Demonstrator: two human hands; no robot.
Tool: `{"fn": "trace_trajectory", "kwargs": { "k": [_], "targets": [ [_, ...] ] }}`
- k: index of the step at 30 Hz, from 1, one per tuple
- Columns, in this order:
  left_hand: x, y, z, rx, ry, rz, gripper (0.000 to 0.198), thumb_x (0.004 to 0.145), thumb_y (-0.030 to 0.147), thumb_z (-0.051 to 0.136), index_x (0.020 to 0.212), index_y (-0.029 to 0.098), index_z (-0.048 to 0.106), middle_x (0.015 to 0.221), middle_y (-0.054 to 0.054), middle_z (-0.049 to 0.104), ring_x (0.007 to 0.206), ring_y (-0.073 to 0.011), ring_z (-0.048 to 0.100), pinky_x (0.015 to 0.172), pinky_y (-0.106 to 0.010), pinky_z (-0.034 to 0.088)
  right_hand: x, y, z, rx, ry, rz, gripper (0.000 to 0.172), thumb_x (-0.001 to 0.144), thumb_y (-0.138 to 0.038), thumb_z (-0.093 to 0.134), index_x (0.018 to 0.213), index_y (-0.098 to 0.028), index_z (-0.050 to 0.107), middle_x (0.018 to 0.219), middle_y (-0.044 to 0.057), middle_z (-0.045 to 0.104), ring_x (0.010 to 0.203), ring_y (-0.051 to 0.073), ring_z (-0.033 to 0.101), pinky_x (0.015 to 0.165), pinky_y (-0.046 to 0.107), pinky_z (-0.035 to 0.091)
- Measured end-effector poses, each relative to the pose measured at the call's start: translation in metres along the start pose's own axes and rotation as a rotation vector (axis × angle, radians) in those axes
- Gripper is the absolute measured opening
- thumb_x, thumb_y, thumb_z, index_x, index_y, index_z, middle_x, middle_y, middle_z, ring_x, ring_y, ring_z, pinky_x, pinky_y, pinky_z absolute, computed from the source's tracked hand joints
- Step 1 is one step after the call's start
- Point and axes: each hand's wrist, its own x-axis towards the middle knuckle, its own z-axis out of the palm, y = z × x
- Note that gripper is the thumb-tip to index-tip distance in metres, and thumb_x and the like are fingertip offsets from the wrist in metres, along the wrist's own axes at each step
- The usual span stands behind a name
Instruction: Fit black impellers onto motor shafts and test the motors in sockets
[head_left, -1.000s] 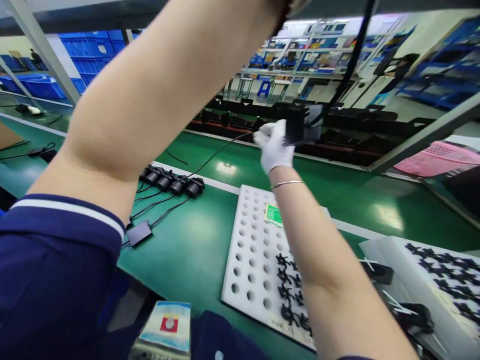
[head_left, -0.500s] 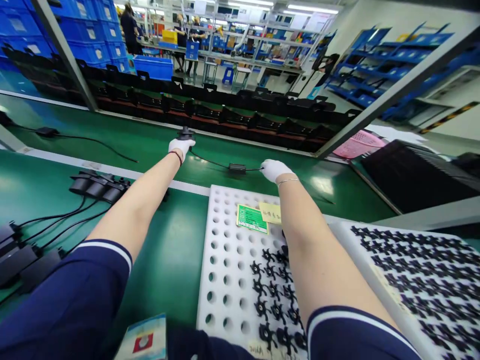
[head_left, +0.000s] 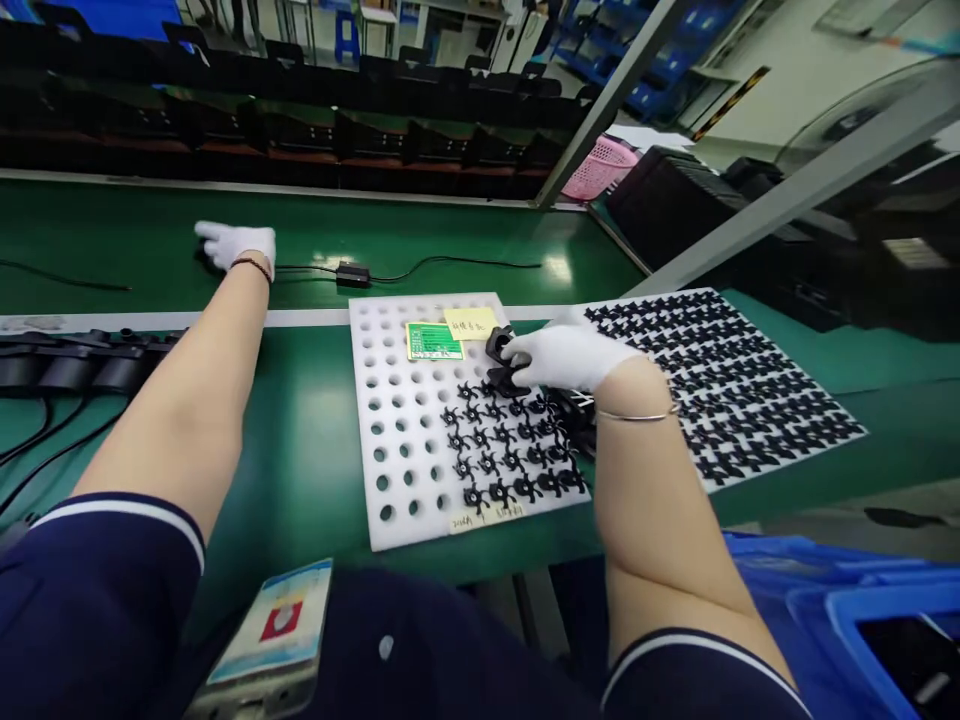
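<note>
My left hand, in a white glove, is over the conveyor-like green strip at the back, fingers stretched out to the left. Under it shows part of a dark round-bodied device, mostly hidden. A cord leads right from there to a small black inline box. My right hand, also gloved, is closed on a black plastic part above the white foam tray. Black bladed impellers sit in rows in that tray. A green label card and a yellow note lie on it.
Black devices with cords stand at the left. A second sheet of black impellers lies to the right. Slanting metal posts frame the bench; a pink basket and blue bins are at the right.
The view has turned right and down. My right hand has left the cord and come back to the tray, where it grips a black part. My left hand's fingers have straightened over the device.
</note>
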Motion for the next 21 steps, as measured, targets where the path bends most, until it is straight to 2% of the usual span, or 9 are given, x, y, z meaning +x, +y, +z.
{"fn": "trace_trajectory", "kwargs": {
  "k": [2, 3, 4, 6, 8, 10, 13, 17, 21],
  "targets": [
    [-0.032, 0.027, 0.019, 0.251, 0.089, -0.031, 0.025, 0.098, 0.014, 0.058, 0.113, -0.001, 0.071, 0.114, -0.008, 0.073, 0.140, -0.0265, 0.056, 0.120, -0.046, 0.036, -0.005, -0.004, 0.025, -0.016, 0.039, -0.048, 0.062, 0.081, -0.032, 0.070, 0.142, -0.026, 0.070, 0.126, 0.010, 0.078, 0.102, 0.032, 0.075, 0.078, 0.036, 0.054],
    [-0.053, 0.040, 0.031, 0.343, 0.026, 0.012, 0.030, 0.091, 0.015, 0.067, 0.117, 0.001, 0.072, 0.118, -0.008, 0.074, 0.131, -0.0261, 0.063, 0.117, -0.042, 0.042, -0.004, -0.006, 0.033, -0.025, 0.069, -0.059, 0.069, 0.080, -0.031, 0.071, 0.149, -0.027, 0.065, 0.134, 0.012, 0.075, 0.105, 0.034, 0.074, 0.078, 0.037, 0.055],
    [-0.078, 0.051, 0.043, 0.390, -0.113, 0.084, 0.034, 0.084, 0.016, 0.074, 0.116, 0.005, 0.076, 0.118, -0.007, 0.075, 0.120, -0.0252, 0.068, 0.112, -0.038, 0.048, -0.004, -0.009, 0.040, -0.033, 0.099, -0.059, 0.074, 0.080, -0.030, 0.071, 0.153, -0.027, 0.061, 0.139, 0.013, 0.073, 0.107, 0.035, 0.074, 0.078, 0.038, 0.055],
    [-0.133, 0.065, 0.070, 0.492, -0.553, 0.257, 0.029, 0.080, 0.018, 0.074, 0.107, 0.012, 0.082, 0.112, -0.007, 0.078, 0.104, -0.0244, 0.071, 0.098, -0.034, 0.055, -0.003, -0.013, 0.045, -0.042, 0.120, -0.043, 0.070, 0.082, -0.029, 0.069, 0.151, -0.026, 0.062, 0.137, 0.014, 0.073, 0.108, 0.036, 0.074, 0.077, 0.039, 0.055],
    [-0.186, 0.071, 0.093, 0.603, -0.806, 0.370, 0.027, 0.083, 0.018, 0.068, 0.104, 0.016, 0.084, 0.113, -0.008, 0.077, 0.100, -0.0252, 0.071, 0.091, -0.034, 0.057, -0.004, -0.015, 0.044, -0.042, 0.117, -0.042, 0.059, 0.083, -0.030, 0.068, 0.141, -0.024, 0.070, 0.132, 0.014, 0.075, 0.108, 0.037, 0.074, 0.077, 0.040, 0.054],
    [-0.226, 0.069, 0.111, 0.691, -0.806, 0.417, 0.028, 0.090, 0.019, 0.061, 0.105, 0.016, 0.084, 0.112, -0.012, 0.076, 0.100, -0.0274, 0.070, 0.091, -0.037, 0.056, -0.009, -0.014, 0.041, -0.024, 0.150, -0.050, 0.052, 0.082, -0.032, 0.069, 0.133, -0.020, 0.074, 0.129, 0.015, 0.075, 0.108, 0.037, 0.073, 0.078, 0.040, 0.055],
    [-0.255, 0.060, 0.127, 0.710, -0.693, 0.421, 0.032, 0.098, 0.022, 0.053, 0.108, 0.015, 0.083, 0.112, -0.015, 0.074, 0.101, -0.0293, 0.068, 0.095, -0.041, 0.055, -0.023, -0.008, 0.046, 0.083, 0.335, -0.086, 0.051, 0.079, -0.035, 0.071, 0.127, -0.018, 0.075, 0.124, 0.015, 0.075, 0.108, 0.037, 0.072, 0.085, 0.043, 0.058],
    [-0.258, 0.053, 0.139, 0.570, -0.643, 0.380, 0.019, 0.096, 0.020, 0.059, 0.094, 0.015, 0.077, 0.108, -0.015, 0.073, 0.107, -0.0313, 0.066, 0.103, -0.045, 0.052, -0.038, 0.001, 0.071, 0.441, 0.685, -0.098, 0.043, 0.075, -0.040, 0.075, 0.113, -0.019, 0.075, 0.116, 0.014, 0.074, 0.112, 0.037, 0.070, 0.096, 0.048, 0.059],
    [-0.255, 0.052, 0.140, 0.239, -0.576, 0.265, 0.015, 0.088, 0.015, 0.067, 0.074, 0.018, 0.065, 0.098, -0.012, 0.070, 0.105, -0.0304, 0.065, 0.108, -0.046, 0.049, -0.039, -0.002, 0.106, 0.943, 0.936, -0.031, 0.048, 0.069, -0.043, 0.079, 0.109, -0.021, 0.068, 0.112, 0.013, 0.073, 0.107, 0.035, 0.071, 0.101, 0.053, 0.059]
  ]
}}
